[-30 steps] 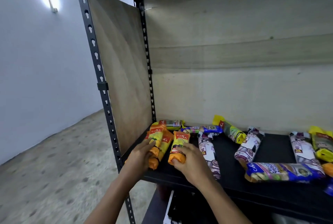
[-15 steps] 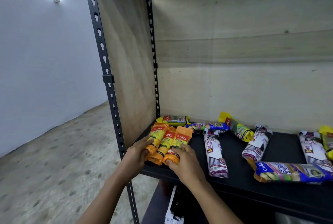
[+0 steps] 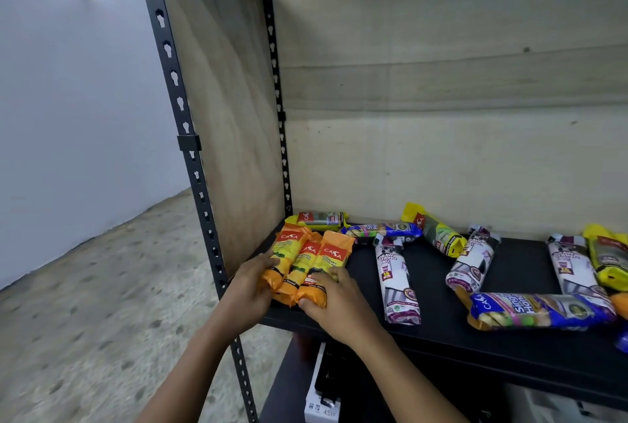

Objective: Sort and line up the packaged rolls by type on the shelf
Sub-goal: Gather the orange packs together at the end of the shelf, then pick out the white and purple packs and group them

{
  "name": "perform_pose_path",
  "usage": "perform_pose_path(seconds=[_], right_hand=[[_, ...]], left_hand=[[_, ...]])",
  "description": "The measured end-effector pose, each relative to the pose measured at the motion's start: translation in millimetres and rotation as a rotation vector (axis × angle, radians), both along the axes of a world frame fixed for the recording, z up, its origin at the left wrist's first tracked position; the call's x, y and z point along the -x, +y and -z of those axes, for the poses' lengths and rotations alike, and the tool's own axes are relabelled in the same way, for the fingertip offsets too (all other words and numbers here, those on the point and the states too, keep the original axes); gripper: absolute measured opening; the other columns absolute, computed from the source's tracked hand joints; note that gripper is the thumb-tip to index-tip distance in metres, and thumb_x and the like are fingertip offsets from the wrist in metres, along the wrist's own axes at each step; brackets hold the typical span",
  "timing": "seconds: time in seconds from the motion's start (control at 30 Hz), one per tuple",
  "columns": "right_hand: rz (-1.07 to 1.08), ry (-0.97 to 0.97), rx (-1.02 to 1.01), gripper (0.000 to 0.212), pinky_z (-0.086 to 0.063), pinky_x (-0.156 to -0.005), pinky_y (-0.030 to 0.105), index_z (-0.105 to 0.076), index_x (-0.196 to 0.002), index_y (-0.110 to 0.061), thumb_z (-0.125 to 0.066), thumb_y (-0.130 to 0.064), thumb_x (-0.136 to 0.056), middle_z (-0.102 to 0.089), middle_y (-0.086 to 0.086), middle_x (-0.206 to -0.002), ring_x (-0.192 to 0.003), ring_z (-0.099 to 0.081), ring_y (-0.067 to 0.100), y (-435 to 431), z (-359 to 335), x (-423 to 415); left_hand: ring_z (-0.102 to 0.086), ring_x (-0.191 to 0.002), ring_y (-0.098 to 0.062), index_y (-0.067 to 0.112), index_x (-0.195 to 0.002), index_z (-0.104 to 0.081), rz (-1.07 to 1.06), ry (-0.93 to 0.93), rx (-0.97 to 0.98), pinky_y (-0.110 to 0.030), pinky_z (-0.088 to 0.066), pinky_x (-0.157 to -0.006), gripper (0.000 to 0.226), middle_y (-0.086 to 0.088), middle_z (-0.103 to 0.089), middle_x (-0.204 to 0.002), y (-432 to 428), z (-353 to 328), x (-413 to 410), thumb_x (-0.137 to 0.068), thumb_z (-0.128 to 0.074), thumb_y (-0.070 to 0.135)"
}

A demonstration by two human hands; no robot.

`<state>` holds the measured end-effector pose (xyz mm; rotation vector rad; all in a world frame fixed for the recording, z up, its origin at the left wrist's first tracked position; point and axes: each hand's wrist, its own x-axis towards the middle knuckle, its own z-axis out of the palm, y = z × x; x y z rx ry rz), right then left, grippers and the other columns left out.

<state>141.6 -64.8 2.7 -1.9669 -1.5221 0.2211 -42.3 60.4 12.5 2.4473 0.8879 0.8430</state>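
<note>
Squaring up the first group. My left hand (image 3: 251,290) and right hand (image 3: 334,307) curl round the near ends of the three orange rolls (image 3: 309,256), squeezing them side by side between the palms at the shelf (image 3: 441,348) edge. Next, I judge, the right hand must release and reach rightward to the white drawstring roll (image 3: 396,281) nearby.
</note>
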Motion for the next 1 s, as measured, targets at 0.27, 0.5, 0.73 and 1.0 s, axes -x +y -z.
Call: perform_pose_path(seconds=[0.27, 0.5, 0.73, 1.0], right_hand=[[-0.073, 0.141, 0.002, 0.067, -0.039, -0.109, 0.034, -0.04, -0.149, -0.031, -0.06, -0.057, -0.091, -0.038, -0.006, -0.15, -0.136, -0.041, 0.015, -21.4, -26.7, -20.8], [0.018, 0.266, -0.218, 0.037, -0.052, -0.088, 0.02, -0.064, -0.126, -0.03, -0.065, -0.045, -0.092, -0.063, -0.013, -0.115, -0.103, -0.061, -0.001, -79.4, -50.5, -51.9], [0.175, 0.245, -0.354, 0.019, -0.05, -0.078, 0.009, -0.072, -0.11, -0.022, -0.065, -0.031, -0.095, -0.068, -0.012, -0.103, -0.093, -0.063, -0.004, -147.0, -65.7, -101.2], [0.378, 0.156, -0.377, 0.009, -0.048, -0.075, 0.008, -0.073, -0.098, -0.026, -0.065, -0.028, -0.095, -0.068, -0.015, -0.096, -0.09, -0.062, -0.006, -214.0, -65.0, -156.3]], left_hand=[[-0.037, -0.139, -0.011, 0.029, -0.128, -0.061, 0.001, -0.11, -0.134, -0.051, -0.034, -0.113, 0.054, 0.009, -0.049, -0.144, -23.4, -11.5, -13.8, -0.075, -0.053, 0.035], [-0.052, -0.113, -0.003, 0.032, -0.112, -0.066, 0.165, -0.127, -0.216, -0.03, -0.046, -0.093, 0.026, 0.017, -0.058, -0.116, -67.8, -20.3, -70.7, -0.088, -0.057, 0.025], [-0.051, -0.107, 0.003, 0.035, -0.109, -0.064, 0.339, -0.11, -0.196, -0.021, -0.045, -0.086, 0.02, 0.02, -0.056, -0.11, -113.0, -22.0, -140.3, -0.094, -0.057, 0.023], [-0.054, -0.105, -0.003, 0.034, -0.105, -0.065, 0.498, -0.126, -0.172, -0.028, -0.047, -0.089, 0.015, 0.02, -0.057, -0.105, -167.4, -24.6, -217.4, -0.095, -0.055, 0.028]])
